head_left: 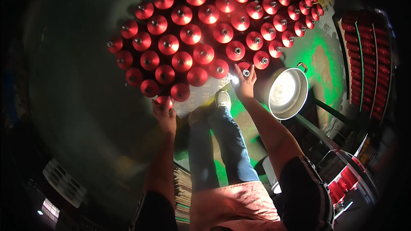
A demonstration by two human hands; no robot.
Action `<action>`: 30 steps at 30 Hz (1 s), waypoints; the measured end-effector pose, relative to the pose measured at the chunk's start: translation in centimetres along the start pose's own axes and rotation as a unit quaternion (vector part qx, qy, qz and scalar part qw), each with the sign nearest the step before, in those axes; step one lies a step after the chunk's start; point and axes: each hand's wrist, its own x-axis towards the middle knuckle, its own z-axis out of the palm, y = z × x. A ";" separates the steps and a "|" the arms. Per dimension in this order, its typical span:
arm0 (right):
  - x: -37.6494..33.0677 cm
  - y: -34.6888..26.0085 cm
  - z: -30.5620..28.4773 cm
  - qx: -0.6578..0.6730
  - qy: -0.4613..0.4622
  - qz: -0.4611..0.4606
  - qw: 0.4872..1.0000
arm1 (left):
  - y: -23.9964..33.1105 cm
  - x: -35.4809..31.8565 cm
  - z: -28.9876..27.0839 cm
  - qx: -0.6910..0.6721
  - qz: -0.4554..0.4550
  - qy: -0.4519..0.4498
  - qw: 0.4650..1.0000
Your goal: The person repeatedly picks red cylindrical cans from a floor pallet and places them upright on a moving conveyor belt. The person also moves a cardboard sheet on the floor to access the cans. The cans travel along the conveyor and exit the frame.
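Many red thread bobbins (203,53) with metal cores stand upright in packed rows on the floor ahead of me. My left hand (165,113) grips one red bobbin (163,101) at the near left corner of the group. Over at the near right edge, my right hand (245,83) holds another red bobbin (244,69) beside its neighbours. My legs in blue jeans (222,141) and a light shoe (222,99) reach toward the rows between my two arms.
A round metal pan (287,92) with handles sits on the floor right of my right hand. A rack of red bobbins (366,60) stands at the far right. Red containers (342,182) lie lower right. A stack of paper sheets (183,192) is by my left leg.
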 end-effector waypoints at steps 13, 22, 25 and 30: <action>0.5 0.7 0.5 0.048 0.119 0.063 0.990 | -0.2 0.3 -0.3 -0.010 -0.012 0.049 0.999; -14.7 0.9 -20.2 0.265 0.164 0.096 0.945 | 9.1 -4.3 -17.3 -0.127 0.141 -0.136 0.972; -21.2 1.3 -28.1 0.347 0.229 0.148 0.897 | 17.4 -3.6 -24.0 -0.276 0.134 -0.234 0.922; -30.4 1.1 -40.0 0.685 0.322 0.200 0.622 | 31.7 -3.0 -30.1 -0.484 0.078 -0.369 0.790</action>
